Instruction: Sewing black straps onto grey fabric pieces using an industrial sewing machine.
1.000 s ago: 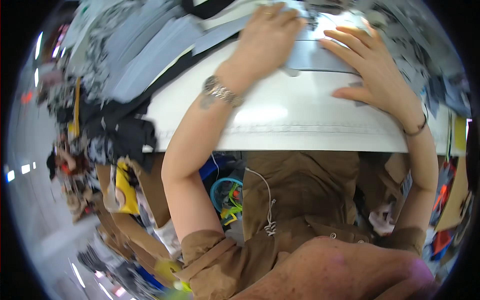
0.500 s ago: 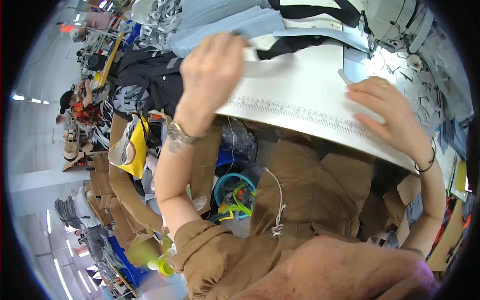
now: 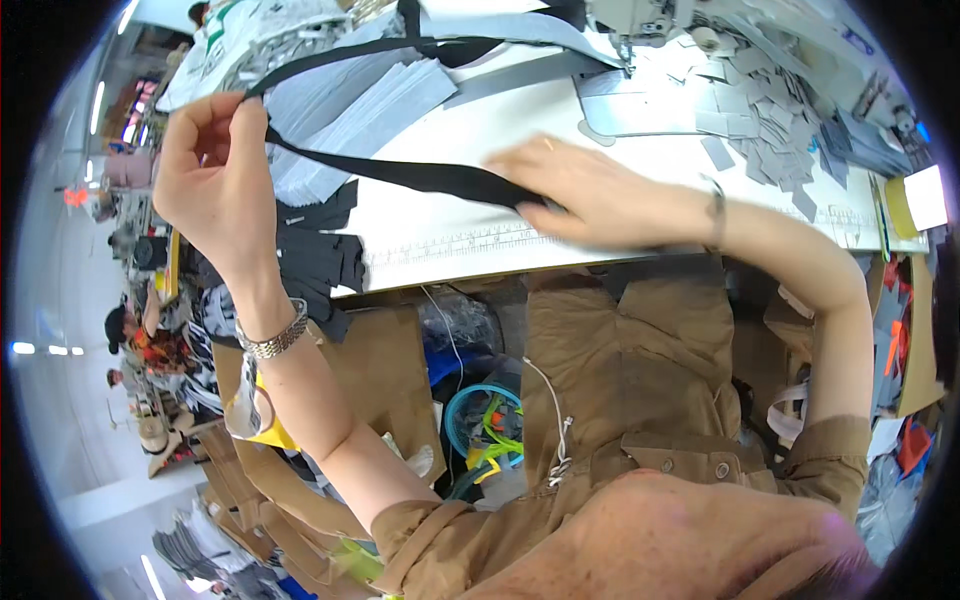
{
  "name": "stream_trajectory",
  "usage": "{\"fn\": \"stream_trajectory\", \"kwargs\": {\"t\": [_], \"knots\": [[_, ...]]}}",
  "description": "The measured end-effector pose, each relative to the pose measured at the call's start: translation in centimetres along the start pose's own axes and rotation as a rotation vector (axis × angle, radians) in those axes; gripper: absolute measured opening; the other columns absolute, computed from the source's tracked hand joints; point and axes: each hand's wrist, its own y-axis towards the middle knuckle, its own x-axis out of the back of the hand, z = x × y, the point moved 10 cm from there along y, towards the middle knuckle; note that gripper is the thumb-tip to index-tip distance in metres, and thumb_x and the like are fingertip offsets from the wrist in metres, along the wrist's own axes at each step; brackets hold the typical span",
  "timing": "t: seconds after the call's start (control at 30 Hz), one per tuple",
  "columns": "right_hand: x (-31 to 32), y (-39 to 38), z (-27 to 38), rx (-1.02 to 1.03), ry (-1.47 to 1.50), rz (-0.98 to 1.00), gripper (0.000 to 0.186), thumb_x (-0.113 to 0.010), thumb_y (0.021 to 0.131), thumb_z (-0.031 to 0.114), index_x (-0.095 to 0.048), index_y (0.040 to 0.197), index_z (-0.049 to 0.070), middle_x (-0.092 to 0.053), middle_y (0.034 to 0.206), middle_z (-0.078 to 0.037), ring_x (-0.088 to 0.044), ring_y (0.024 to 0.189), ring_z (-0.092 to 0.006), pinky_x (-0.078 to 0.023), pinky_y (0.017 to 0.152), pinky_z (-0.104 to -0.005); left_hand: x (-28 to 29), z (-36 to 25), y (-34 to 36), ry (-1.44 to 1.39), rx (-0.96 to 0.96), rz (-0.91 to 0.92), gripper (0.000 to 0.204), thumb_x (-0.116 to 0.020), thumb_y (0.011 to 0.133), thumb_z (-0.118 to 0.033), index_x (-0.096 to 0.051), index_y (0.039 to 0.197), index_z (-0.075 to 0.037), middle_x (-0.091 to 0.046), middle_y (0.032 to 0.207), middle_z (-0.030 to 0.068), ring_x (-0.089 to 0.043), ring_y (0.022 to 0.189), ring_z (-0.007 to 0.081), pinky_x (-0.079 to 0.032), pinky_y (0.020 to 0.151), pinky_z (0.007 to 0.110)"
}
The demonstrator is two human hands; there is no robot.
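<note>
A black fabric strip point(image 3: 400, 172) stretches in a loop over the white sewing table point(image 3: 430, 225). My left hand point(image 3: 225, 180) is raised at the far left, its thumb and fingers pinching the bend of the strip. From there the upper run goes back toward the sewing machine point(image 3: 650, 20), beside a long grey fabric piece point(image 3: 540, 28). My right hand point(image 3: 590, 190), a little blurred, is over the end of the lower run, with the strip between its thumb and fingers. A stack of light grey-blue fabric pieces point(image 3: 370, 115) lies beneath the loop.
Many small grey cut pieces point(image 3: 750, 110) are scattered right of the machine. Dark fabric pieces point(image 3: 315, 255) hang off the table's left end. Below stand an open cardboard box point(image 3: 370, 370) and a teal bucket point(image 3: 455, 420) with scraps. A yellow tape roll point(image 3: 905, 205) is at the right edge.
My left hand has moved out to the left, drawing the black strip into a loop. My right hand has come leftward from the table onto the strip's lower run. The view has shifted.
</note>
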Motion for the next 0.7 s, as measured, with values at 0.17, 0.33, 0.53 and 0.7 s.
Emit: {"fn": "stream_trajectory", "kwargs": {"t": [0.17, 0.33, 0.53, 0.7], "knots": [[-3.5, 7.0, -8.3, -0.081, -0.285, 0.069, 0.049, -0.055, 0.101, 0.039, -0.063, 0.140, 0.011, -0.046, 0.157, -0.017, -0.042, 0.145, -0.0350, -0.033, 0.118, -0.0552, -2.1, 4.6, -0.1, 0.068, 0.043, 0.011, 0.007, -0.074, 0.087, -0.004, -0.074, 0.093, 0.000, -0.067, 0.079, -0.0022, -0.054, 0.067, 0.0039, -0.046, 0.065, 0.020], [-3.3, 2.5, -4.3, -0.007, -0.344, -0.060, 0.042, -0.055, 0.101, 0.032, -0.063, 0.140, 0.018, -0.051, 0.152, -0.014, -0.049, 0.140, -0.0285, -0.033, 0.113, -0.0628, -6.2, 2.7, -1.7, 0.507, -0.154, 0.115, 0.026, -0.074, 0.086, -0.005, -0.073, 0.112, -0.004, -0.072, 0.108, 0.0077, -0.065, 0.088, 0.0212, -0.052, 0.077, 0.034], [-0.3, -9.3, 0.6, -0.051, -0.246, 0.032, 0.036, -0.062, 0.096, 0.023, -0.067, 0.131, 0.017, -0.052, 0.153, -0.007, -0.047, 0.141, -0.0258, -0.033, 0.114, -0.0641, -22.5, -7.7, -14.8, 0.014, -0.675, 0.813, 0.037, -0.070, 0.080, 0.000, -0.072, 0.115, -0.009, -0.063, 0.133, 0.0119, -0.059, 0.123, 0.0330, -0.051, 0.101, 0.045], [3.2, -11.9, -1.3, -0.126, -0.318, 0.058, 0.049, -0.071, 0.083, 0.014, -0.067, 0.131, 0.017, -0.046, 0.157, -0.012, -0.044, 0.144, -0.0296, -0.031, 0.116, -0.0635, -25.8, -5.0, -14.1, -0.051, -0.530, 0.768, 0.016, -0.078, 0.081, -0.010, -0.065, 0.089, -0.005, -0.064, 0.113, 0.0118, -0.060, 0.113, 0.0352, -0.050, 0.093, 0.045]]}}
